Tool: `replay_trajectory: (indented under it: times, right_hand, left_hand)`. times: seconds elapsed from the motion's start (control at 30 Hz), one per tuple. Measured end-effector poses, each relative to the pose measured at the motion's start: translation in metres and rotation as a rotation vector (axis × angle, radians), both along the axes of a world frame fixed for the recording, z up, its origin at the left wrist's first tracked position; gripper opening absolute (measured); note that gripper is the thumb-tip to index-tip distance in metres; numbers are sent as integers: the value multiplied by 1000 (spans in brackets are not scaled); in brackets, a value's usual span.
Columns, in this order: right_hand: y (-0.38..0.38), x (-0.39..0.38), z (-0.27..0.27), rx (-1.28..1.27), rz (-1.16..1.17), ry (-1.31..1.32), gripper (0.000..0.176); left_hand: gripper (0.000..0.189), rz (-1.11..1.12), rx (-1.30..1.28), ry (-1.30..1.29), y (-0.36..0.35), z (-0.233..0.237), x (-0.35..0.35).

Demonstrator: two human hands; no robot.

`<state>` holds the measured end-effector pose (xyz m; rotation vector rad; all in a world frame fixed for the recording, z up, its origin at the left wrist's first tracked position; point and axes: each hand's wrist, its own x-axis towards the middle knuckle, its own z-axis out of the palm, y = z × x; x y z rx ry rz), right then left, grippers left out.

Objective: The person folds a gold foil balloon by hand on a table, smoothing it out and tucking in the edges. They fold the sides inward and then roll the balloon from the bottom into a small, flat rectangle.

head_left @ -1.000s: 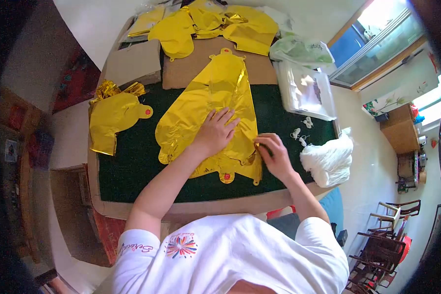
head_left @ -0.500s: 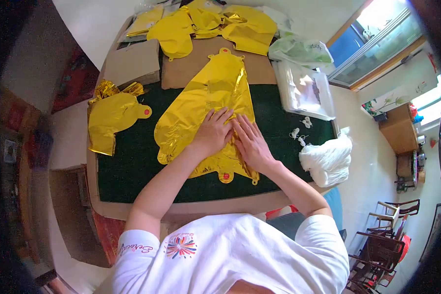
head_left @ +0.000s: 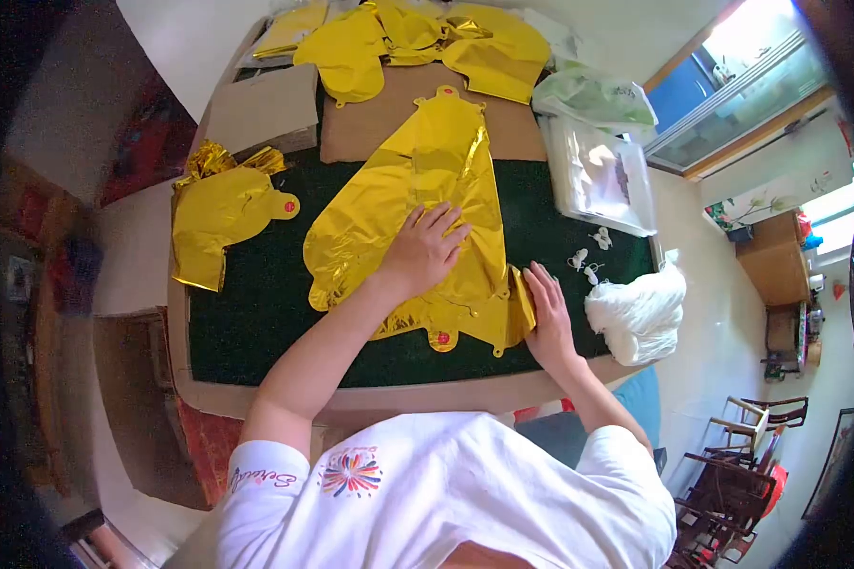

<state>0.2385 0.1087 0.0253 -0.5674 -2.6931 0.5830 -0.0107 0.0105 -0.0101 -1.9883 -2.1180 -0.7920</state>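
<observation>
A flat gold foil balloon (head_left: 403, 180) lies on the dark green cloth, with round red-marked tabs at its top and bottom ends. My left hand (head_left: 425, 251) rests on its middle, fingers stretched out and pressing the foil. At the lower right of the balloon, my right hand (head_left: 548, 318) touches the outer edge of a foil flap that sticks out to the side. Its fingers are straight and its thumb is mostly hidden. Creases and small folds run along the balloon's lower left edge.
Another gold foil balloon (head_left: 218, 223) lies at left, and several more (head_left: 498, 52) are heaped at the back. Around the cloth (head_left: 256, 332) are a cardboard stack (head_left: 261, 109), clear plastic bags (head_left: 603, 175), white string bundles (head_left: 588, 256) and a white skein (head_left: 636, 313).
My right hand has moved right and slightly down, away from my left hand, and the foil flap now spreads out to the right. My left hand stays on the balloon's middle.
</observation>
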Motion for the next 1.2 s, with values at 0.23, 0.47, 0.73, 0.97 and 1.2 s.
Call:
replay_trajectory:
  times: [0.23,0.47,0.73,0.97,1.2]
  right_hand:
    - [-23,-5,-4,29,-64,-120,71]
    - [-24,-40,10,67,113,-75,64]
    - [-8,-59,-7,139,121,-128,63]
    - [-3,-57,-3,205,222,-214,62]
    - [12,-57,-3,-6,160,-26,59]
  left_hand:
    - [34,4,-7,1,0,2,-1]
    - [35,3,-27,2,1,0,-1]
    - [34,2,-9,-1,0,3,0]
    - [38,13,-17,20,1,-2,-1]
    - [59,5,-88,-26,-4,11,1]
